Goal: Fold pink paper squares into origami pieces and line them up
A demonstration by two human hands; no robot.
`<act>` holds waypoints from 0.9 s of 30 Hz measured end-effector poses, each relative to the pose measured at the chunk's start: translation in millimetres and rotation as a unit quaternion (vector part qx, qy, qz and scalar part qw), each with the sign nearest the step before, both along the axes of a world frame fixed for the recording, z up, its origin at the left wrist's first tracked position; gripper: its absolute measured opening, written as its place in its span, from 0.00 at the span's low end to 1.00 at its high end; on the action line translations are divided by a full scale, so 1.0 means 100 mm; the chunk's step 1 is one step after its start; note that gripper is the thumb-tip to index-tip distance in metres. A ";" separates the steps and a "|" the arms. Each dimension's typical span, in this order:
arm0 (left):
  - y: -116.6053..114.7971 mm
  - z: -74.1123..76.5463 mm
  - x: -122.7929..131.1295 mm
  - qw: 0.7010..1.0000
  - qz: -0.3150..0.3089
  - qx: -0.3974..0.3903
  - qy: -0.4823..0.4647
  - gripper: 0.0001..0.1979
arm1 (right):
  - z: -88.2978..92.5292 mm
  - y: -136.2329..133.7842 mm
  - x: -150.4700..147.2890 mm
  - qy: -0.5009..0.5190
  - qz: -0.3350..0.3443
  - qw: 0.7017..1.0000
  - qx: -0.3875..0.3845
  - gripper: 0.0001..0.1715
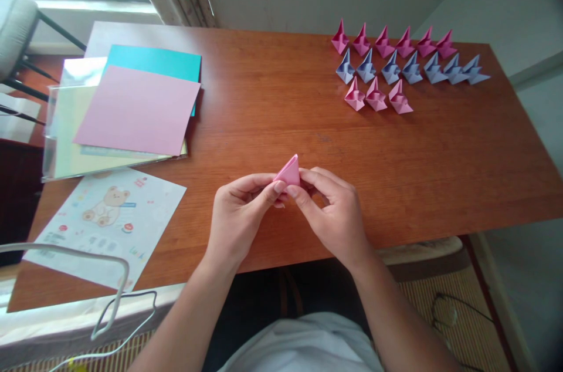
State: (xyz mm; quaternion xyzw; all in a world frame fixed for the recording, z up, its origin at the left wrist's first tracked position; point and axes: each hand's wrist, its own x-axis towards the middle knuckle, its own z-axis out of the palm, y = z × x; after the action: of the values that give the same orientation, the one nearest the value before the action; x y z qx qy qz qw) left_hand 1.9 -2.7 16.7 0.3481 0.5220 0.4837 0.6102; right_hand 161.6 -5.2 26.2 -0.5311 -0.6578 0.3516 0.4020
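A small folded pink paper piece (289, 172) is pinched between both hands above the front middle of the wooden table (272, 102). My left hand (240, 213) grips it from the left with thumb and fingers closed. My right hand (334, 213) holds it from the right, fingers curled around its lower part. Only the pointed top of the paper shows above the fingers.
Rows of finished folded paper figures, pink (391, 42) and blue (411, 68), with three more pink ones (377, 96), stand at the far right. A stack of pink (136, 111) and teal sheets lies at the left, a bear-printed sheet (109, 219) in front of it. A white cable (114, 307) hangs at the near left edge.
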 end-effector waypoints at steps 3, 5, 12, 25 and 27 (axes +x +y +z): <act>0.00 0.00 0.00 1.000 0.008 -0.005 0.013 0.12 | 0.01 0.02 0.01 -0.016 0.006 1.000 0.001 0.07; 0.00 0.00 0.00 1.000 0.006 -0.003 0.015 0.12 | 0.02 0.03 0.01 -0.022 0.010 1.000 0.001 0.07; 0.00 -0.01 0.00 1.000 -0.005 0.010 0.008 0.10 | 0.03 0.07 0.03 0.037 0.000 0.999 -0.022 0.08; -0.09 0.04 0.08 0.944 -0.001 0.192 0.269 0.03 | 0.08 0.13 0.06 0.077 -0.057 0.995 -0.026 0.07; -0.13 0.02 0.11 0.887 0.016 0.283 0.365 0.05 | 0.13 0.10 0.09 0.041 -0.063 0.997 -0.018 0.07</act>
State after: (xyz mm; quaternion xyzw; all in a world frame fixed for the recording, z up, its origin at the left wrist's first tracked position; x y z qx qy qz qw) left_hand 13.0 -15.9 18.9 0.6494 0.5546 0.4593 0.2445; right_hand 170.4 5.0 38.9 -0.5635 -0.5999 0.3587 0.4405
